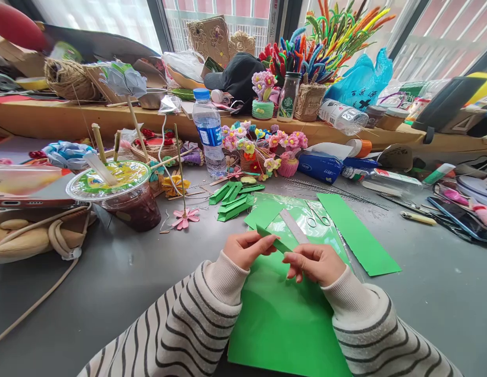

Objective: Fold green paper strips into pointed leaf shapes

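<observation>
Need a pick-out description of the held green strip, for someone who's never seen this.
On the grey table, find the big green sheet. Over it, the left hand and right hand hold a narrow strip. Unlike the green pieces piled beyond, it's held between fingers.

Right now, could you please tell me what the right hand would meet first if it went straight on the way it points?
Probably the left hand, just across the green paper strip that both hold, though depth is unclear.
</observation>
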The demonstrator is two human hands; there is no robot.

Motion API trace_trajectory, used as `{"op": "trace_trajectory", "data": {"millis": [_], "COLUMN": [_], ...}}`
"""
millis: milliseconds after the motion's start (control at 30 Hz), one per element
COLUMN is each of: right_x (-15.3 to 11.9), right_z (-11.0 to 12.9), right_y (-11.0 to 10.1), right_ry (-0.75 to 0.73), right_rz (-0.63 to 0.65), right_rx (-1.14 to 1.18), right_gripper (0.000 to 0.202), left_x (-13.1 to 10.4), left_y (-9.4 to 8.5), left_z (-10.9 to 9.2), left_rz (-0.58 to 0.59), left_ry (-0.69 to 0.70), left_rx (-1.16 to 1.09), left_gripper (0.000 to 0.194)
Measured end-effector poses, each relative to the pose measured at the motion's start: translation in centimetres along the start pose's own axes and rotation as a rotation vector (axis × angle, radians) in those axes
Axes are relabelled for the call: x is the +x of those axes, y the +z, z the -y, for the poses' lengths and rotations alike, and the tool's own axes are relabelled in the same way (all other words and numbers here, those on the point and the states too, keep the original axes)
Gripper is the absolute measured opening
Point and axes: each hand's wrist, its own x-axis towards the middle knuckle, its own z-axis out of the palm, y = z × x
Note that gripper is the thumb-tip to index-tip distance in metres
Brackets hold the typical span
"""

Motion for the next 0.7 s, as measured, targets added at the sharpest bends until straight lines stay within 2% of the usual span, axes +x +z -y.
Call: {"op": "trace_trajectory", "data": {"millis": [133,233,333,467,567,633,700], "right_x": [0.09,0.15,0.29,0.56,0.67,0.64,0.54], "right_z": [0.04,-0.08,-0.18,-0.36,-0.55,-0.65,-0.72], "right_y": [-0.07,-0.14,-0.28,-0.52,-0.55,-0.44,-0.24], "right_ry": [-0.034,-0.045,0.004,0.154,0.216,0.186,0.073], "right_rz": [-0.012,-0.015,0.050,0.252,0.344,0.329,0.233], "right_rx": [-0.024,-0.041,0.017,0.155,0.206,0.194,0.116], "right_gripper": [0.021,0.022,0.024,0.028,0.031,0.031,0.027], "left_x": [0.02,0.01,0.01,0.23,0.51,0.56,0.47], "left_y": [-0.14,-0.09,0.02,-0.18,-0.48,-0.53,-0.41], "left_z": [-0.24,-0.10,0.21,0.37,0.34,0.35,0.41], "left_rz": [-0.061,-0.053,0.047,0.261,0.393,0.379,0.301], "left_ry": [0.014,-0.005,0.007,0.085,0.178,0.200,0.176], "left_rx": [0.025,0.038,-0.024,-0.129,-0.142,-0.157,-0.158], "left_gripper": [0.015,0.018,0.014,0.020,0.011,0.008,0.008]}}
